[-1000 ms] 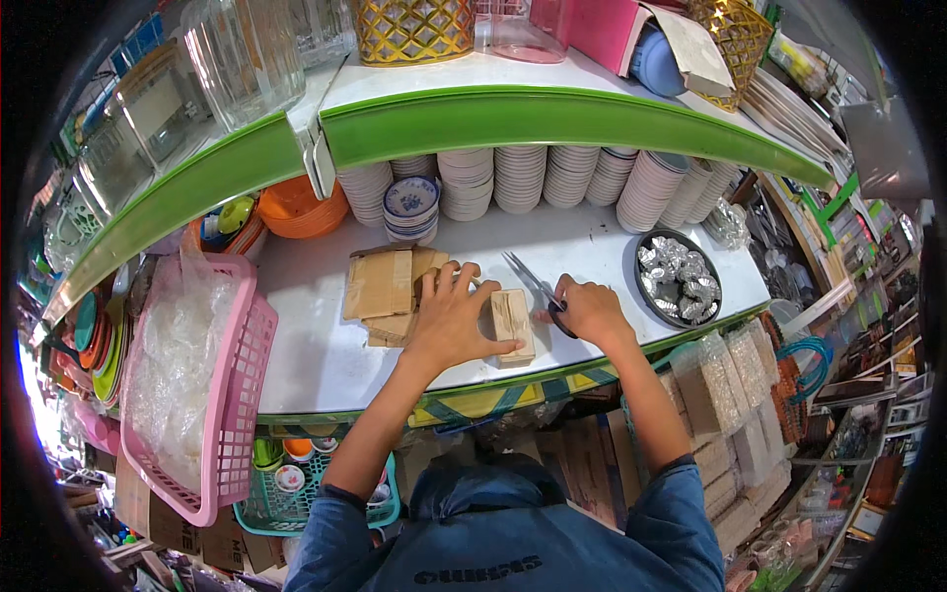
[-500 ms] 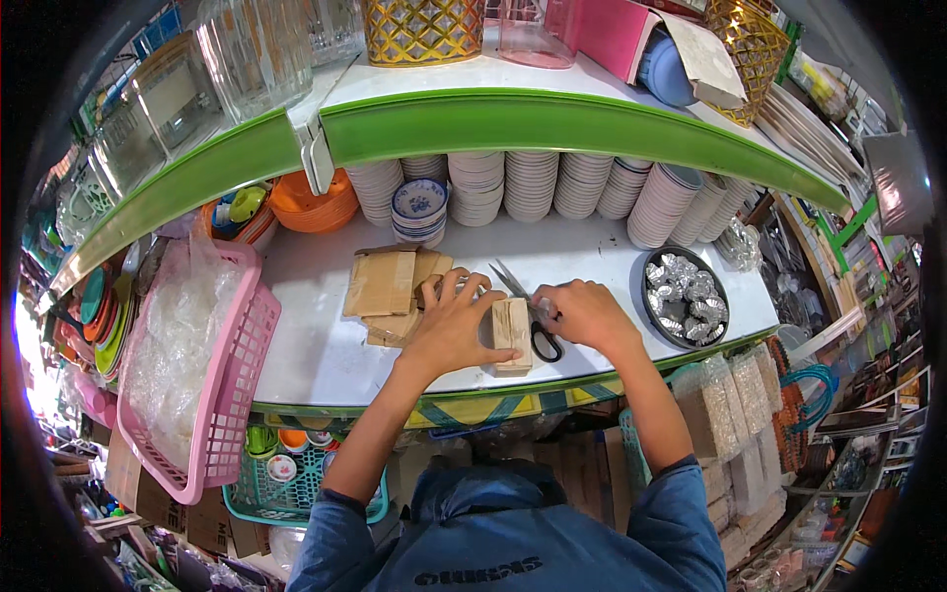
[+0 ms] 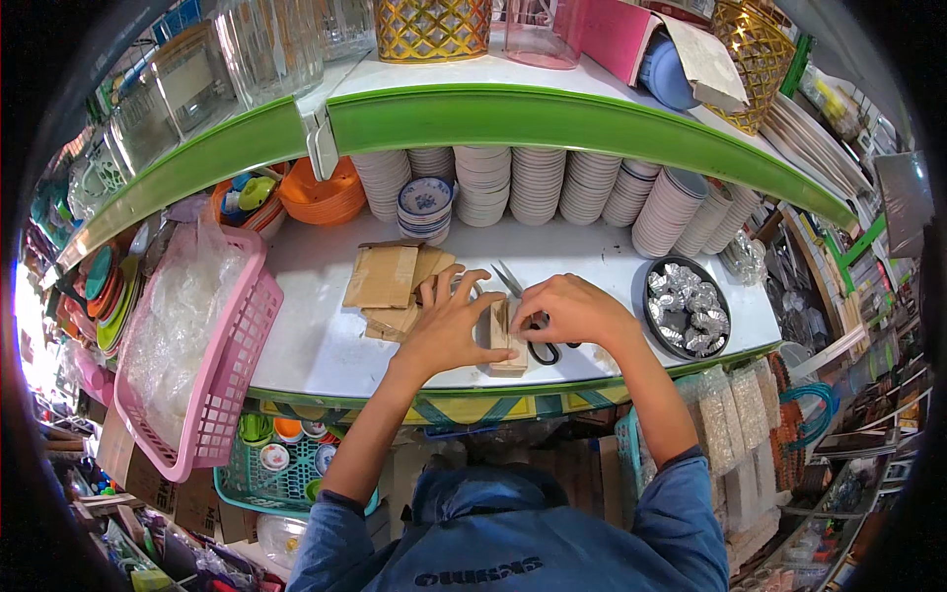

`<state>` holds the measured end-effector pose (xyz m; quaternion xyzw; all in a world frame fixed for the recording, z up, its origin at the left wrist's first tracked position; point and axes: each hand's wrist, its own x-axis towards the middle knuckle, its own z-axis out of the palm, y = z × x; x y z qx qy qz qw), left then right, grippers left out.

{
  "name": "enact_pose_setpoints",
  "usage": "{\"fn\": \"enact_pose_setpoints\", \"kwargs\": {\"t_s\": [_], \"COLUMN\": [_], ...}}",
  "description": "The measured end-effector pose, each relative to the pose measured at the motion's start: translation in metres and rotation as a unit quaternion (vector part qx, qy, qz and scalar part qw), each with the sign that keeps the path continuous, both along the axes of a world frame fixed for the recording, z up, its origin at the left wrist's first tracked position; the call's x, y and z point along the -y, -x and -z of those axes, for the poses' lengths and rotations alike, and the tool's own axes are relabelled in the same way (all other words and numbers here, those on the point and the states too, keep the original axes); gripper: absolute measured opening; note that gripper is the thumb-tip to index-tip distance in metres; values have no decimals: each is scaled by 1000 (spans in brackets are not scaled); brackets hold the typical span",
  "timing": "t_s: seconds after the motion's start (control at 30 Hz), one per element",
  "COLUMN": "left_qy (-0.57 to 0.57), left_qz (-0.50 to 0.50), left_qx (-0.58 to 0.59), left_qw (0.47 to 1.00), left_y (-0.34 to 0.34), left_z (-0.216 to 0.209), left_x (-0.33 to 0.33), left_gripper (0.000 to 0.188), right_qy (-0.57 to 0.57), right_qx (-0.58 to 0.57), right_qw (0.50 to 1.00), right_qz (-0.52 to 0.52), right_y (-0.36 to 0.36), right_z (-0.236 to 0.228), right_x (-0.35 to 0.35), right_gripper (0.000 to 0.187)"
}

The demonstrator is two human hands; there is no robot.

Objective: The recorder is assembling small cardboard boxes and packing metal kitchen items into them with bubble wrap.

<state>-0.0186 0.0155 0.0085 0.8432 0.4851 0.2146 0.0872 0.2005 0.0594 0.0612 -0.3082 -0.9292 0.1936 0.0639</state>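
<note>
My left hand (image 3: 449, 326) steadies a small pale block, wooden-looking (image 3: 508, 360), with the thumb on its near left side and the fingers curled round its far end. Over the block's right edge my right hand (image 3: 572, 311) is closed in a pinch; whatever is between its fingertips is too small to make out. Partly beneath the right hand lie scissors (image 3: 508, 280) with black handles, blades pointing away. Cut pieces of brown cardboard (image 3: 382, 278) are piled left of my left hand. A round black tray (image 3: 649, 321) of crinkled silvery pieces stands to the right.
Stacked white bowls (image 3: 538, 187) and orange basins (image 3: 321, 192) line the back, under a green-edged shelf (image 3: 552, 113). A pink basket (image 3: 222, 395) of clear plastic stands at the left, above a teal basket (image 3: 261, 493). Wrapped packs (image 3: 730, 414) are at the lower right.
My right hand has moved left from beside the scissors to the top and right edge of the block. The left hand stays on the block, and the view has shifted slightly.
</note>
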Motion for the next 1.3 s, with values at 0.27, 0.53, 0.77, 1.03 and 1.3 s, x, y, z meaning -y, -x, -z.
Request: {"fn": "enact_pose_setpoints", "kwargs": {"t_s": [0.27, 0.53, 0.77, 1.03, 1.3], "left_qy": [-19, -3, -18, -68, -86], "left_qz": [-9, -21, -14, -18, -5], "left_qx": [10, 17, 17, 62, 131], "left_qw": [1000, 1000, 1000, 996, 988], "left_y": [0, 0, 2, -1, -6], "left_z": [3, 3, 7, 3, 9], "left_x": [1, 1, 1, 7, 17], "left_gripper": [76, 79, 80, 77, 58], "right_qy": [9, 9, 30, 45, 179], "right_qx": [-15, -82, -85, -135, -197], "right_qw": [1000, 996, 993, 981, 928], "right_qz": [2, 15, 79, 128, 261], "right_y": [3, 1, 2, 2, 7], "right_z": [2, -5, 6, 13, 26], "right_x": [-6, -3, 5, 17, 41], "right_gripper": [13, 14, 16, 13, 16]}}
